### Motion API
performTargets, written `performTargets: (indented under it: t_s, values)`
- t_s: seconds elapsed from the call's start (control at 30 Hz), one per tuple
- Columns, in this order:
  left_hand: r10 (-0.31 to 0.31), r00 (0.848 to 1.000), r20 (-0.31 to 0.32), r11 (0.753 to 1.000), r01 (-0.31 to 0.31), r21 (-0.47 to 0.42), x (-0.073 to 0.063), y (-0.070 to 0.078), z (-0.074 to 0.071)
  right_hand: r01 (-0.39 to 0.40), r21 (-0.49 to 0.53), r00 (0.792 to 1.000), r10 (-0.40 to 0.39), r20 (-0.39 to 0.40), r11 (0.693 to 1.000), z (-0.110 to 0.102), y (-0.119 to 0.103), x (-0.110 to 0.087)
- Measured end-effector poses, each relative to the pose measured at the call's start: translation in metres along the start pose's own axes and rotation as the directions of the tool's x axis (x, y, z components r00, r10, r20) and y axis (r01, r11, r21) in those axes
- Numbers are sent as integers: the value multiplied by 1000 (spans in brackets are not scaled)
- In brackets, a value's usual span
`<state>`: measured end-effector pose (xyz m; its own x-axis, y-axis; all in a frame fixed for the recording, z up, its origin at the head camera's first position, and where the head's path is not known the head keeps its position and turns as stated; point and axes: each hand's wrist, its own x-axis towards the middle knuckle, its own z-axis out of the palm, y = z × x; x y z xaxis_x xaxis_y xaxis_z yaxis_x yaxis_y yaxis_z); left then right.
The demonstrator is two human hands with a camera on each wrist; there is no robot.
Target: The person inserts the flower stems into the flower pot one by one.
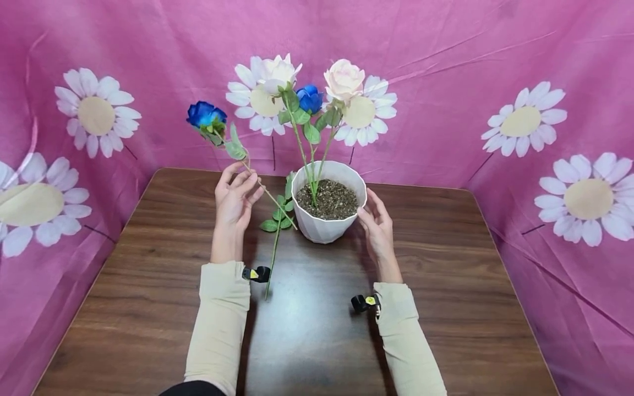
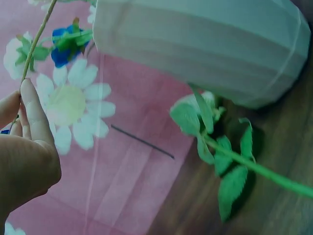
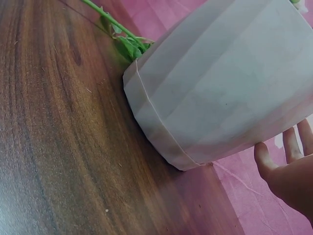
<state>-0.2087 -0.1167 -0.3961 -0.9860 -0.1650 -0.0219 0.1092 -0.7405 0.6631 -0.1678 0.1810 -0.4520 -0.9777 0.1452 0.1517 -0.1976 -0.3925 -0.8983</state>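
Left of the pot, my left hand (image 1: 235,198) pinches the thin stem of a blue rose (image 1: 205,116), its bloom up and to the left, the stem's lower end slanting down toward the pot's left side. My right hand (image 1: 377,225) rests thumb and fingers against the right side of the white faceted flowerpot (image 1: 324,231). Dark soil (image 1: 331,204) fills the pot. Out of it rise a white rose (image 1: 278,74), a pale pink rose (image 1: 344,80) and another blue rose (image 1: 309,99). In the right wrist view, the fingers (image 3: 292,144) lie along the pot's wall.
A green leafy stem (image 1: 274,253) lies on the brown wooden table (image 1: 446,264), left of the pot, its flower end hidden behind it. A pink cloth (image 1: 426,33) with printed daisies surrounds the table's back and sides.
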Motion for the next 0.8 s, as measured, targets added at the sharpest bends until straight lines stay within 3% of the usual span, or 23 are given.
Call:
performTargets:
  t_s: [0.43,0.8]
  values:
    - [68,996,57,998,-68,-14,-1,-12,39,1,-4,1000,-1,0,1000,-4,0,-5]
    - [163,986,44,985,-166,50,1,-30,53,16,-7,1000,-16,17,1000,0,-1,-3]
